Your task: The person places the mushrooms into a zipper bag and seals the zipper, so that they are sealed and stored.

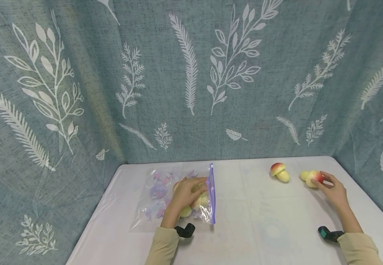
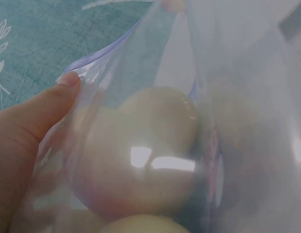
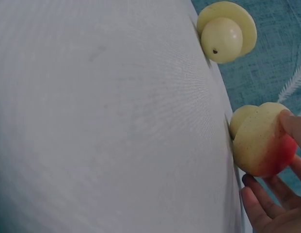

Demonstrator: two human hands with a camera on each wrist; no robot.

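My left hand (image 1: 187, 193) grips a clear zip bag (image 1: 212, 206) near its purple zip edge. In the left wrist view its thumb (image 2: 51, 104) presses the plastic just below the zip, and the other fingers show dimly through it. Several pale yellow and reddish toy mushrooms (image 2: 135, 165) lie inside the bag, partly covered by my hand in the head view. At the right of the table, my right hand (image 1: 335, 189) holds a toy mushroom (image 1: 311, 178) by its red and yellow cap, between thumb and fingers. The mushroom's stem points left.
A second toy mushroom (image 1: 280, 172) lies on its side left of my right hand. The white-covered table (image 1: 244, 228) ends at a green-blue leaf-patterned curtain (image 1: 191, 140) behind and at both sides. Black wrist cameras (image 1: 186, 230) sit on both wrists.
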